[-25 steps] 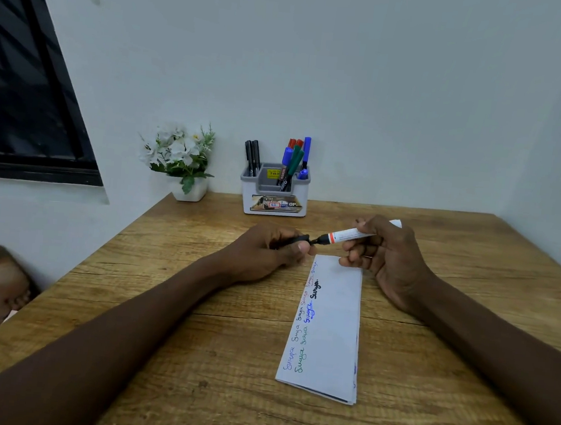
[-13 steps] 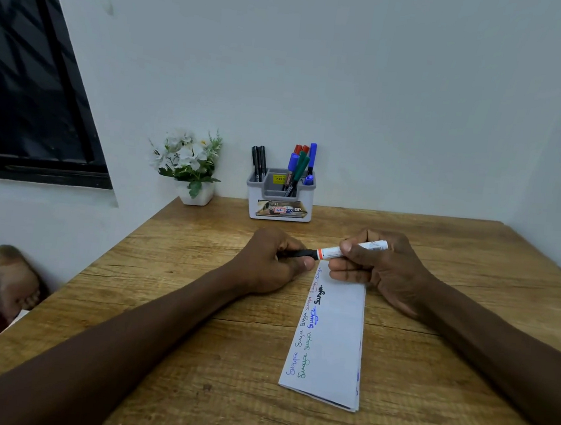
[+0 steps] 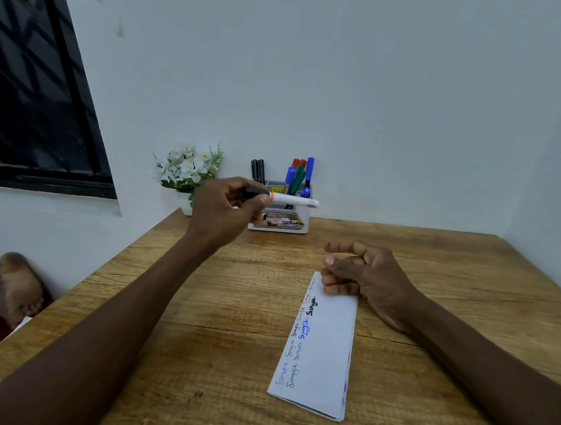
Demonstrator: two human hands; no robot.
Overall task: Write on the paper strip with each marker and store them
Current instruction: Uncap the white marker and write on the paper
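You are holding the capped marker (image 3: 287, 199) in your left hand (image 3: 228, 207), raised above the far part of the table (image 3: 471, 282), just in front of the white holder (image 3: 279, 224) that is standing at the far edge against the wall. Your fingers are gripping the black cap end, and the white barrel is pointing right, lying nearly level across the front of the holder. Your right hand (image 3: 365, 275) is resting on the table at the far end of the paper strip (image 3: 322, 350) — loosely curled, grasping nothing, its fingertips touching or just over the strip's far edge; which one is hard to tell from here.

The strip is lying near the middle of the table, running from the near edge toward the far one, with several coloured words down its left margin and one in bold black near the far end. That suggests the writing with this marker is done and you are in the storing step.

The holder is already carrying black markers in its left part and red, green and blue ones in its right. The next move calls for tipping the marker upright and lowering it into a free gap — without knocking the light holder or the flower pot (image 3: 186, 200) just to its left.
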